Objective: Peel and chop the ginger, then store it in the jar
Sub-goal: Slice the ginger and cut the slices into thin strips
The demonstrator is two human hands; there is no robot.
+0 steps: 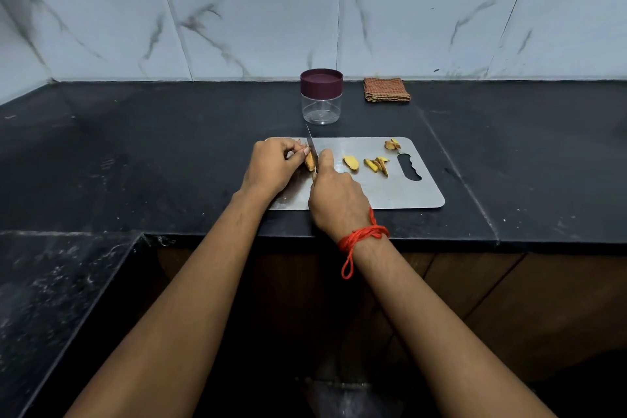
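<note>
Ginger [309, 161], a short brownish-orange piece, sat at the left part of the steel cutting board [400, 190], pinched between the fingertips of my left grip [271, 166]. The rest of that hand curled over it, wrist resting toward the board's near-left corner.

My right grip [336, 197] was clenched round the handle of a knife [311, 146], with the handle itself hidden inside my fist. The narrow blade stuck out past my thumb and pointed away from me toward the jar, its edge lying against the right side of the held piece. A red thread [363, 236] was wound round that wrist, with a loop hanging down.

Further right on the board lay a pale yellow peeled chunk [350, 162]. Just beside it was a small heap of thin strips [377, 165], and another small bit [392, 145] lay near the far right corner, above the board's handle slot.

The jar [321, 105], clear-walled, stood upright on the black counter [169, 146] just beyond the board's far edge, with its maroon lid [321, 82] on. A folded checked cloth [386, 89] lay to the right of it, close to the tiled wall [237, 10].
</note>
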